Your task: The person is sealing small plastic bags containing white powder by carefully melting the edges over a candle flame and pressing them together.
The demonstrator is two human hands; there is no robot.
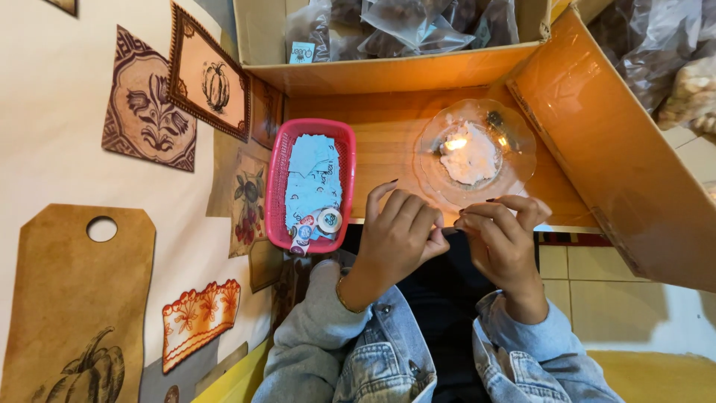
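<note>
My left hand (395, 235) and my right hand (503, 235) are held close together just below the edge of a cardboard flap. The fingertips of both hands meet around something very small between them; I cannot make out what it is. Just beyond the hands a clear glass plate (514, 168) rests on the cardboard, holding a white crumpled lump (470, 153) and a small dark bit. To the left of my left hand stands a pink plastic basket (277, 186) with pale blue paper slips and a roll of round stickers (328, 219).
An open cardboard box (388, 71) at the top holds clear bags of brown items. More bags (671, 52) lie at the upper right. The box's big flap (619, 157) slants down the right side. A patterned cloth with pumpkin prints (89, 186) covers the left.
</note>
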